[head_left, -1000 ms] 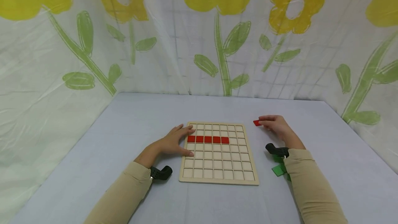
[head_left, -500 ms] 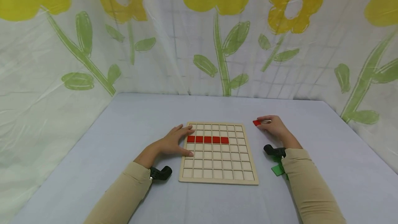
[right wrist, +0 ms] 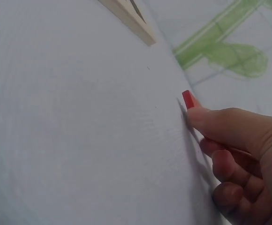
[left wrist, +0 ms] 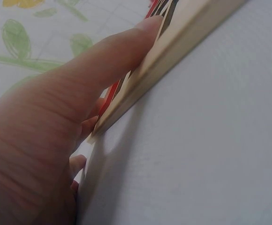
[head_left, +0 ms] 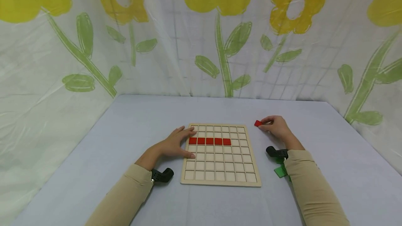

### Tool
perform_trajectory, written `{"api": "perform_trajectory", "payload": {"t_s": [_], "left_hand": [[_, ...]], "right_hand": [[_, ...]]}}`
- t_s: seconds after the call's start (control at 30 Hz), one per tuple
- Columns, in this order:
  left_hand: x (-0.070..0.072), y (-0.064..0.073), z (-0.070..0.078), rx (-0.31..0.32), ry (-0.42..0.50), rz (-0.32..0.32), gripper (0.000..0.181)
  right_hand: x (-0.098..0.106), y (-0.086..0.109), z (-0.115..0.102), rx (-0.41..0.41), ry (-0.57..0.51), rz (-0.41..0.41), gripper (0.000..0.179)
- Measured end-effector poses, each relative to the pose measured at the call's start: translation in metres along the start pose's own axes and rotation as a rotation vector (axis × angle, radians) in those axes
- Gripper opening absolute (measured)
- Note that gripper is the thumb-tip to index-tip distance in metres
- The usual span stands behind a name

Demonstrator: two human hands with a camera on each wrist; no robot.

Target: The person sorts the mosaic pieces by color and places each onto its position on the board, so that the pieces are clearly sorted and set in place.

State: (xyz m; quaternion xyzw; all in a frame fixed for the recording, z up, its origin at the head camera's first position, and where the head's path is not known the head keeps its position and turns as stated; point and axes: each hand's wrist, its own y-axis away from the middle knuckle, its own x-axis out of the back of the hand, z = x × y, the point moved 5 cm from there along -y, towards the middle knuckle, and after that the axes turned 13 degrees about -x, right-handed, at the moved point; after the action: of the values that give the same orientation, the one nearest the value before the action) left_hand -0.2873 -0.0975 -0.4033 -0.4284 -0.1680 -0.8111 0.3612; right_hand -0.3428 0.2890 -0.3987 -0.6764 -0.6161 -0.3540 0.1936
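A pale blue-grey table (head_left: 125, 142) stands in a corner hung with white sheeting printed with big yellow flowers and green stems (head_left: 220, 27). On this table, right of the board's far corner and clear of it, the right hand (head_left: 276, 127) pinches a small red tile (head_left: 258, 123) between thumb and fingertips; the right wrist view shows the tile raised on edge at the thumb tip, one end tilted up off the cloth, though which way its long side runs cannot be told. The other fingers of that hand are curled under. Just left of the tile lies the wooden grid board (head_left: 251, 180), its long axis running away from the person, its cells mostly bare. Five red tiles (head_left: 209, 141) fill a row across the third line from the far edge, starting at the left column. The left hand (head_left: 174, 144) rests on the board's left rim with fingers spread and fairly straight, the thumb lying along the edge in the left wrist view. Near the right sleeve (head_left: 311, 187), green tiles (head_left: 280, 172) lie on the table, partly hidden.
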Motion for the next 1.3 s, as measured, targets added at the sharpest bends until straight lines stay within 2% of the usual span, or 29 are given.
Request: {"api": "perform_trajectory", "payload": {"t_s": [0.23,0.43,0.93,1.3], "left_hand": [[0.0,0.0,0.0,0.004,-0.002,0.0,0.09],[0.001,0.0,0.001,-0.001,-0.007,-0.001,0.09],[0.001,0.0,0.0,-0.012,-0.004,-0.002,0.09],[0.001,0.0,-0.001,-0.013,0.003,-0.005,0.089]], "right_hand": [[0.003,0.002,-0.003,-0.003,-0.007,0.01,0.036],[0.005,0.005,-0.009,0.033,-0.034,-0.022,0.036],[-0.002,0.018,-0.038,0.19,-0.018,-0.226,0.036],[-0.014,0.029,-0.055,0.243,0.029,-0.343,0.036]]}}
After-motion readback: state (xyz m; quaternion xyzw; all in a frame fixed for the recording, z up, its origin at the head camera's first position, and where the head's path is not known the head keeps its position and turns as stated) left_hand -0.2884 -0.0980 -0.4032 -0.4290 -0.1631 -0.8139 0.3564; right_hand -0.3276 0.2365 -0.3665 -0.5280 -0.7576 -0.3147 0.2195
